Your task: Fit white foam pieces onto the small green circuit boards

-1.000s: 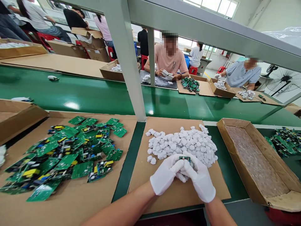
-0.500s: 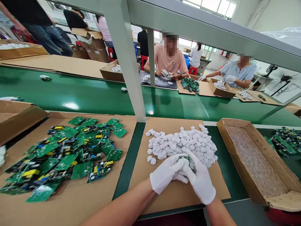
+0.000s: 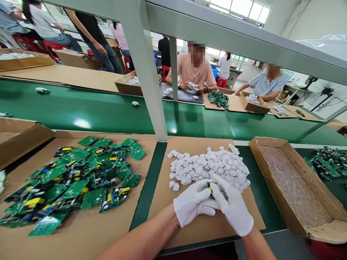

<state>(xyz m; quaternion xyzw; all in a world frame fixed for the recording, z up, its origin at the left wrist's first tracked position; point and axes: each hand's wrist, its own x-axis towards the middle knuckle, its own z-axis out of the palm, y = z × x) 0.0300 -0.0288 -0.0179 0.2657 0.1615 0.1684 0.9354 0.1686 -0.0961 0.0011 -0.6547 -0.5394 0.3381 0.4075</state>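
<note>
Both my hands wear white gloves and meet over a cardboard sheet [image 3: 189, 231]. Between their fingers is a small green circuit board [image 3: 209, 188], with a bit of yellow showing; most of it is hidden by the gloves. My left hand [image 3: 193, 202] is closed around it from the left, and my right hand [image 3: 231, 206] grips it from the right. Just beyond the fingertips lies a heap of small white lumpy pieces [image 3: 208, 164]. To the left, a pile of green circuit boards [image 3: 73, 180] with yellow and blue components covers another cardboard sheet.
A shallow cardboard box [image 3: 295, 184] stands on the right, with more boards [image 3: 329, 162] past it. A grey metal post [image 3: 146, 72] rises ahead. The green conveyor belt [image 3: 108, 112] crosses behind, carrying small white-wrapped items [image 3: 135, 104]. People [image 3: 195, 72] sit at the far side.
The circuit board has turned in my fingers and shows less of its face. White items on the belt have shifted left. A standing person at the back left has moved right.
</note>
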